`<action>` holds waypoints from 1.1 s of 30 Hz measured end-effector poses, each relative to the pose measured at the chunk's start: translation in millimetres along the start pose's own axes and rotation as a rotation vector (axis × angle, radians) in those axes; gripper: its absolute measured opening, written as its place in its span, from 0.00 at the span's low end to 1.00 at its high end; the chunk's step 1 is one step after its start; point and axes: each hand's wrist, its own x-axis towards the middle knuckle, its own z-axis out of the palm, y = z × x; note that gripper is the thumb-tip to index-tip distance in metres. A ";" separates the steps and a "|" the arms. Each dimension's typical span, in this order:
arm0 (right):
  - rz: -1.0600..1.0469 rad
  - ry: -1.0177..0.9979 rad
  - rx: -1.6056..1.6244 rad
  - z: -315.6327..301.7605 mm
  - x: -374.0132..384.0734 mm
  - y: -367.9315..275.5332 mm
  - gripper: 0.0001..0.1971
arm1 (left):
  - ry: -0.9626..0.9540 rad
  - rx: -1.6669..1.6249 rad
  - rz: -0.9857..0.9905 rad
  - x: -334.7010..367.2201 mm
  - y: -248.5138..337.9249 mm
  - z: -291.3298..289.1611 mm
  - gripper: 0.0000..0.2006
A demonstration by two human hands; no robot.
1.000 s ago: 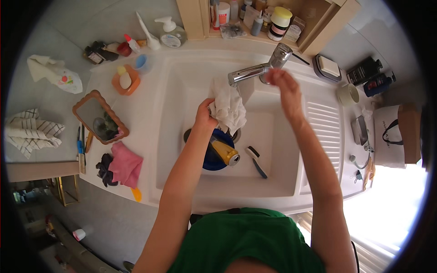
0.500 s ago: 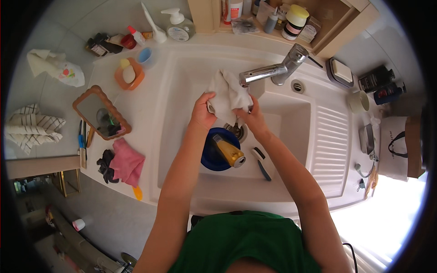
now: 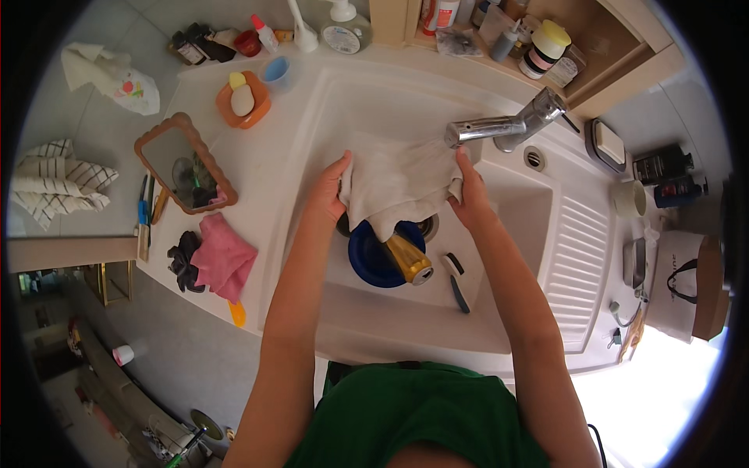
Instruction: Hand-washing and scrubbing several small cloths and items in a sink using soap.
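Note:
A white cloth point(image 3: 402, 183) is stretched between my two hands above the sink point(image 3: 335, 304). My left hand point(image 3: 329, 187) grips its left edge, fingers closed behind the fabric. At the right edge, just below the tap point(image 3: 488, 126), my right hand point(image 3: 470, 191) pinches the cloth. Under the cloth's lower hem sits a blue bowl point(image 3: 365, 267), partly covered. A yellow can point(image 3: 409, 260) leans in the bowl, its upper end hidden by the hanging fabric. To the right of the bowl, a brush point(image 3: 456, 282) with a dark handle lies on the sink floor.
On the left counter are a framed mirror point(image 3: 181, 168), a pink cloth point(image 3: 225, 257) and an orange soap dish point(image 3: 243, 101). A ribbed drainboard point(image 3: 577, 265) lies right of the basin. Bottles and jars crowd the open cabinet point(image 3: 601, 47) at the back.
The cloth, bunched up before, is now spread out wide. My hands have moved apart, the left slightly left and the right toward the right. The whole view has shifted a little.

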 end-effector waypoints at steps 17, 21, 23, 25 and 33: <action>-0.104 -0.278 0.101 -11.8 -6.2 -8.8 0.16 | 0.072 0.168 0.031 49.3 -60.8 -5.1 0.20; -0.138 -0.303 0.150 6.9 6.8 -6.2 0.17 | -0.047 0.567 0.292 32.4 -56.2 3.4 0.27; -0.117 -0.328 0.214 17.7 10.8 -2.4 0.17 | -0.017 0.749 0.428 29.8 -60.1 6.8 0.29; -0.104 -0.338 0.283 24.8 14.4 -0.2 0.17 | -0.019 1.121 0.493 25.2 -63.5 16.9 0.30; -0.459 -0.465 -0.404 5.1 61.2 16.3 0.10 | -0.168 0.560 0.260 13.9 -66.2 55.3 0.30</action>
